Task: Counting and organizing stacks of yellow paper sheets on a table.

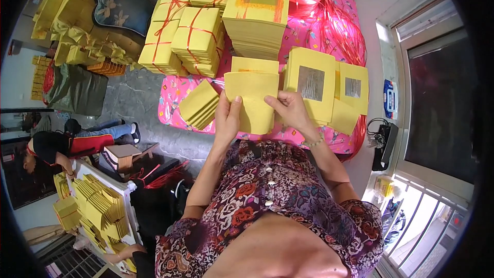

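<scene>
My left hand (228, 116) and my right hand (292, 109) grip the two sides of a yellow paper sheet (252, 98), thumbs on its face. Its lower part bends towards me, and whether it is one sheet or several I cannot tell. Just behind it stands another yellow paper piece (254, 65). By my left hand lies a small pile of folded yellow papers (199, 104). Close to my right hand is a stack of yellow sheets with a silver square (311, 83); a second silver-marked stack (353, 86) sits to its right.
A pink patterned cloth (172, 90) covers the table. At the back are a tall yellow paper stack (256, 25), bundles tied with red ribbon (195, 36) and loose red strips (329, 15). At lower left, a person (46, 146) is beside a white table (131, 211) bearing yellow papers.
</scene>
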Motion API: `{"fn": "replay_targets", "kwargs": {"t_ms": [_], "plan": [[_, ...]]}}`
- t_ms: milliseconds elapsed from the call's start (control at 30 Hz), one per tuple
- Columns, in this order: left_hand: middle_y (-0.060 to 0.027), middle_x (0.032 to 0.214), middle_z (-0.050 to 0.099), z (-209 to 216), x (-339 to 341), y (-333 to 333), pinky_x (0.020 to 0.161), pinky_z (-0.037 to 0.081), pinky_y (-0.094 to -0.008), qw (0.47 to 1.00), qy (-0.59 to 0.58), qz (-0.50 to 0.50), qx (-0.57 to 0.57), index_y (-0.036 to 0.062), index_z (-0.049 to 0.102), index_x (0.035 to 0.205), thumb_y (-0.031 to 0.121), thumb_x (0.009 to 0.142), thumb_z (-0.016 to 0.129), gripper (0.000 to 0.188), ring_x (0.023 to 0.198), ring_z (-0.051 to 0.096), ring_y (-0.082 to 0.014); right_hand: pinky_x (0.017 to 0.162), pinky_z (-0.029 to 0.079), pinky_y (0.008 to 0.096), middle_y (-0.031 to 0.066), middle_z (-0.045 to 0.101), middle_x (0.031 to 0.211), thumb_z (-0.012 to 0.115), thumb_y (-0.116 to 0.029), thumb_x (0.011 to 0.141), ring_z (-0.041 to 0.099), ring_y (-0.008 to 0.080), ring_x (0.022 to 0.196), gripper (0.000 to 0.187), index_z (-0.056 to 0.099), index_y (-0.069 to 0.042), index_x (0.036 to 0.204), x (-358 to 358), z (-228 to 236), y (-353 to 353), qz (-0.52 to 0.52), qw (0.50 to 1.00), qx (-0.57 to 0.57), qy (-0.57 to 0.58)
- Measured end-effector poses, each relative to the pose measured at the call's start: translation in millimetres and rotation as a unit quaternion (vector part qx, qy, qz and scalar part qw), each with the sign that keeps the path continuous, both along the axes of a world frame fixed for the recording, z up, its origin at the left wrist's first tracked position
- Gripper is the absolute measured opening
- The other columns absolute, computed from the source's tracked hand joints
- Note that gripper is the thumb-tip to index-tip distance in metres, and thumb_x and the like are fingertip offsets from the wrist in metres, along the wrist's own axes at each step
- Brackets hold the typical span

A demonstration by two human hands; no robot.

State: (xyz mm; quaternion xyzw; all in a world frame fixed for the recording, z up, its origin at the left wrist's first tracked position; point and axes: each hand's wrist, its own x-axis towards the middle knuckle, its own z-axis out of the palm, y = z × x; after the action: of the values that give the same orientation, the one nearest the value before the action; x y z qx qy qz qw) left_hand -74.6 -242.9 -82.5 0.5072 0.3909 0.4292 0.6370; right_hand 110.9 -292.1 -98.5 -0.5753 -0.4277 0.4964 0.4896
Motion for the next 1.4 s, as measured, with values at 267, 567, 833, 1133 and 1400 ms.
{"fn": "replay_targets", "kwargs": {"t_ms": [267,567,833,1133,1400], "plan": [[-0.008,0.117,0.058,-8,-9,3,0.094,0.041,-0.0284,0.999,-0.006,0.044,-0.01,-0.002,0.046,0.126,0.008,0.098,0.044,0.03,0.106,0.053,-0.013,0.054,0.043,0.0228,0.0013,0.066,0.069,0.068,-0.025,0.088,0.055,0.0035,0.064,0.03,0.069,0.004,0.085,-20,0,0,-0.002,0.999,0.037,0.024],[-0.0077,0.118,0.059,-13,-20,2,0.092,0.043,-0.0273,0.998,0.006,0.06,0.004,0.0,0.045,0.128,0.01,0.099,0.045,0.031,0.105,0.055,-0.0121,0.058,0.046,0.0222,0.0029,0.069,0.075,0.07,-0.022,0.087,0.057,0.0037,0.068,0.027,0.069,0.005,0.09,-27,-4,-3,0.041,0.999,-0.006,-0.015],[-0.0089,0.117,0.058,-17,-29,-2,0.093,0.041,-0.0281,0.997,0.006,0.079,-0.027,-0.0018,0.045,0.127,0.01,0.098,0.044,0.03,0.106,0.053,-0.0133,0.071,0.05,0.0207,0.0055,0.069,0.091,0.066,-0.013,0.09,0.062,0.0067,0.082,0.022,0.066,0.007,0.101,-32,-3,-7,0.096,0.993,-0.062,0.028],[-0.0087,0.115,0.058,-14,-42,-5,0.092,0.04,-0.028,0.991,0.03,0.125,-0.023,-0.0015,0.046,0.125,0.01,0.099,0.044,0.029,0.104,0.052,-0.0129,0.063,0.049,0.02,0.0022,0.068,0.082,0.066,-0.015,0.09,0.06,0.0059,0.072,0.021,0.067,0.005,0.096,-41,-6,-11,0.129,0.989,-0.06,-0.029],[-0.0082,0.113,0.057,-23,-54,-16,0.091,0.04,-0.0281,0.985,0.071,0.156,0.017,-0.0015,0.046,0.124,0.011,0.099,0.043,0.028,0.104,0.051,-0.0129,0.069,0.051,0.0232,0.0026,0.067,0.082,0.067,-0.017,0.089,0.063,0.0085,0.075,0.021,0.065,0.002,0.094,-48,-29,-19,0.154,0.982,-0.108,0.029]]}}
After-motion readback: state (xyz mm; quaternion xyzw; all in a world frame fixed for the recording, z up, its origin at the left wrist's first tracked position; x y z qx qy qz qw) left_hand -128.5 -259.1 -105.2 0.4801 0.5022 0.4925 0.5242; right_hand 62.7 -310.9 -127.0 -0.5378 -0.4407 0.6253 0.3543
